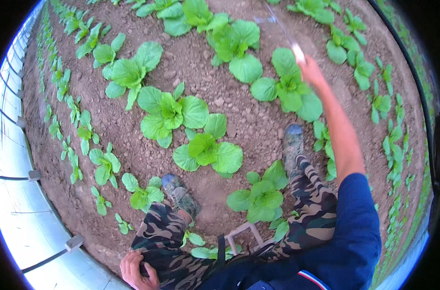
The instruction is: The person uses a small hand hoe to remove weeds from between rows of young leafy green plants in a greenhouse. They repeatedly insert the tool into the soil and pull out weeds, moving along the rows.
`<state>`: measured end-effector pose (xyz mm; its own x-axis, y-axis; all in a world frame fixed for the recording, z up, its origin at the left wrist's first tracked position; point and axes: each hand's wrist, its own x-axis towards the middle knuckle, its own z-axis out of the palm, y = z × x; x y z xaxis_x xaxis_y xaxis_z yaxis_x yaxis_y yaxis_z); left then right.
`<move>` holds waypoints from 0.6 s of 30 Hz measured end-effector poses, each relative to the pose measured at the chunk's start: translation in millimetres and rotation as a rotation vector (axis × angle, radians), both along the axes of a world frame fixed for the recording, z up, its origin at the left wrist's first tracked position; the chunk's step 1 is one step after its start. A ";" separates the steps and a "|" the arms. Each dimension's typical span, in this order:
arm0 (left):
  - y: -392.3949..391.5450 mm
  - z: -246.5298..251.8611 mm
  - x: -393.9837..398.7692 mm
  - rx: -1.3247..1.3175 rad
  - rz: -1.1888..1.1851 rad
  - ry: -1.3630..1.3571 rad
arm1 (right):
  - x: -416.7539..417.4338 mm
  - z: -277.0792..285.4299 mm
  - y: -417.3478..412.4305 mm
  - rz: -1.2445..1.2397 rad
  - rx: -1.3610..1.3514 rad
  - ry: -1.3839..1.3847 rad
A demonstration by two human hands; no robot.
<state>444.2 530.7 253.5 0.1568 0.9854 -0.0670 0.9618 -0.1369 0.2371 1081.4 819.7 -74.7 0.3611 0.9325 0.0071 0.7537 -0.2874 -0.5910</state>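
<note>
My right hand [310, 70] is stretched out at the upper right, closed on the pale handle [298, 52] of a long thin tool. The tool's blurred shaft [279, 25] runs up to the top edge, with a bluish crosswise part [265, 19] beside it; its kind cannot be told. Just below that hand grows a leafy green plant [289, 85]. My left hand [138, 272] rests on the left knee of my camouflage trousers [169, 239], holding nothing, its thumb apart from the fingers.
Rows of leafy green plants [204, 149] grow in brown crumbly soil [220, 101]. My shoes [174, 190] stand between plants. A metal frame [245, 228] shows below me. Translucent sheeting [20, 206] curves along the left, and a black hose [405, 50] runs along the right.
</note>
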 end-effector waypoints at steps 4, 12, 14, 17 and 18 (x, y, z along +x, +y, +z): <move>-3.1 6.3 1.7 -0.090 0.171 0.098 | -56.1 13.1 80.7 -0.024 -0.128 0.237; 0.0 2.9 0.7 -0.001 0.089 0.035 | 24.1 -22.6 -45.5 -0.037 -0.184 0.139; -10.2 7.3 -2.5 0.018 0.088 0.003 | 3.9 1.9 -75.1 -0.090 -0.284 0.177; -16.1 4.3 -9.2 0.066 0.062 -0.002 | 15.0 18.0 -121.3 -0.200 -0.311 0.246; -18.9 6.3 -9.1 0.067 0.077 -0.011 | 21.0 22.8 -138.1 -0.205 -0.346 0.192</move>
